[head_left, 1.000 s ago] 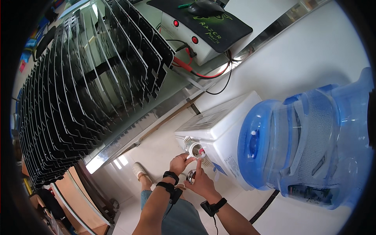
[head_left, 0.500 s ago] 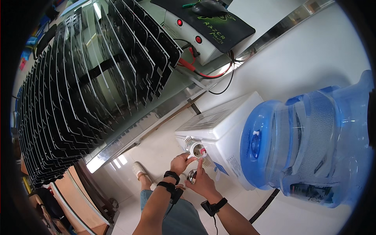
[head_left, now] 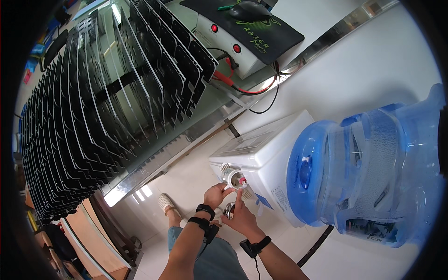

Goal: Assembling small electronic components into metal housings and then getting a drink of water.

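Note:
My left hand point(head_left: 215, 195) grips a whitish cup point(head_left: 227, 176) at its near side, its fingers closed. The cup is under the front of a white water dispenser point(head_left: 268, 161), where a red tap part point(head_left: 242, 181) shows at the cup's mouth. Just to the right, my right hand point(head_left: 242, 218) has its index finger stretched up to the tap and the cup's rim. Its other fingers are curled round a shiny, round metal lid point(head_left: 228, 209). Whether the fingertip presses the tap is too small to tell, and so is what the cup holds.
A large blue water bottle point(head_left: 303, 196) sits on the dispenser. On the glass-topped table point(head_left: 163, 149) to the upper left stand several black panels point(head_left: 93, 116) in a row. Cables point(head_left: 256, 91) hang from a white box point(head_left: 224, 44) under a black mouse pad point(head_left: 275, 39).

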`<state>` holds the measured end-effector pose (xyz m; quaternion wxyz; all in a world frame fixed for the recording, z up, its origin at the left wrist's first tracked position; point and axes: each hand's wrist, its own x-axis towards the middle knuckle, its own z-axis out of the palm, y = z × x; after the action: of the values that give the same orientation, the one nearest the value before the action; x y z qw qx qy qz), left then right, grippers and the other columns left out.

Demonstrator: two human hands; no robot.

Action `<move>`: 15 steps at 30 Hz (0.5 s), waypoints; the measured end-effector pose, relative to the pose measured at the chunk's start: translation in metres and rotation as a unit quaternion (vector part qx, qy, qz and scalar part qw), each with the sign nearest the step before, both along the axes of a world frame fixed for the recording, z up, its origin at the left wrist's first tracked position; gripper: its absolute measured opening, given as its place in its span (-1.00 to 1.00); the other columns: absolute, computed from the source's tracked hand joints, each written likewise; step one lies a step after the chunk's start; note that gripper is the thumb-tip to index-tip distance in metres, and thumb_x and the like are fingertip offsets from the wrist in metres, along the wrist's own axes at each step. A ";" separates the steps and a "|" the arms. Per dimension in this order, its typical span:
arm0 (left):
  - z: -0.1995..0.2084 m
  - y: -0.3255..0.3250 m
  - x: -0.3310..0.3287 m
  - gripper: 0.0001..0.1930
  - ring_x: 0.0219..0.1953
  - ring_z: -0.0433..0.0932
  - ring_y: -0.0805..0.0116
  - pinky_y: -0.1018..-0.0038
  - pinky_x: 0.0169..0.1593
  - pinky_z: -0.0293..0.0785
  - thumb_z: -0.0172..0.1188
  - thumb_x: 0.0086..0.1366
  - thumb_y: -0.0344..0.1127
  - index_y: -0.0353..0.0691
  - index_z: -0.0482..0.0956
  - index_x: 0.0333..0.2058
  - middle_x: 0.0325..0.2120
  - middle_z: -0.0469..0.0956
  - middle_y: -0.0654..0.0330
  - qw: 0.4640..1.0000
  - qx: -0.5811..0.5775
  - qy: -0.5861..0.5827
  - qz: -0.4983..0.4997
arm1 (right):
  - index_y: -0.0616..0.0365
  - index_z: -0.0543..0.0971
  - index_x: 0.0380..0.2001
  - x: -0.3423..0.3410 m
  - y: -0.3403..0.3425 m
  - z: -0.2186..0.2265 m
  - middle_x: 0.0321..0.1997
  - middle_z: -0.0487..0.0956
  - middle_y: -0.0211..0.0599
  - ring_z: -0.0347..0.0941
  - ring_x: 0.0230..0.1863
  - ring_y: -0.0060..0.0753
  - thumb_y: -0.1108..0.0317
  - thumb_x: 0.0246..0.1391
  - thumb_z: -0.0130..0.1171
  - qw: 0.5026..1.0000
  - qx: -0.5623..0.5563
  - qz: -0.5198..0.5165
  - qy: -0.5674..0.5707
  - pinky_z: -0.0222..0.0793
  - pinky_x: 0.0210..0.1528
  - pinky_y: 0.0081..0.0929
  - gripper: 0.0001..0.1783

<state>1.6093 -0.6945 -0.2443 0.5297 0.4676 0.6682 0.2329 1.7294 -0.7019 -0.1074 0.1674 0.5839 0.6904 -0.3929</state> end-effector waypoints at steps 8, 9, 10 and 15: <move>0.007 0.000 0.000 -0.52 -0.42 0.53 0.15 0.32 -0.33 0.40 0.12 0.21 0.21 -0.15 0.59 -0.34 -0.47 0.57 0.11 1.000 0.018 -0.011 0.011 | 0.19 -0.47 0.33 0.002 0.000 -0.001 0.04 0.40 0.14 0.45 -0.03 0.09 -0.01 -0.12 0.26 1.000 0.000 0.004 -0.001 0.46 -0.10 -0.17 0.30; 0.007 0.000 0.000 -0.53 -0.42 0.53 0.15 0.32 -0.33 0.40 0.12 0.21 0.21 -0.15 0.59 -0.34 -0.48 0.57 0.11 1.000 0.017 -0.010 0.009 | 0.19 -0.47 0.33 0.002 0.000 -0.001 0.04 0.39 0.14 0.44 -0.02 0.10 -0.01 -0.12 0.27 1.000 -0.003 0.000 0.002 0.45 -0.09 -0.17 0.30; 0.008 0.000 0.000 -0.53 -0.43 0.53 0.15 0.32 -0.33 0.40 0.12 0.21 0.21 -0.14 0.59 -0.34 -0.48 0.57 0.11 1.000 0.017 -0.009 0.008 | 0.18 -0.47 0.33 0.002 0.000 0.000 0.04 0.39 0.14 0.44 -0.02 0.11 -0.02 -0.12 0.27 1.000 -0.006 -0.005 0.005 0.45 -0.08 -0.16 0.30; 0.007 0.000 0.000 -0.53 -0.43 0.52 0.14 0.31 -0.34 0.39 0.12 0.20 0.21 -0.14 0.59 -0.35 -0.49 0.57 0.11 0.999 0.022 -0.018 0.015 | 0.18 -0.47 0.33 0.002 0.000 0.000 0.06 0.38 0.15 0.43 -0.01 0.12 -0.02 -0.12 0.27 1.000 0.003 0.001 0.002 0.45 -0.08 -0.15 0.30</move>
<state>1.6092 -0.6943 -0.2371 0.5275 0.4647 0.6606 0.2635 1.7313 -0.7017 -0.1073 0.1646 0.5824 0.6927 -0.3921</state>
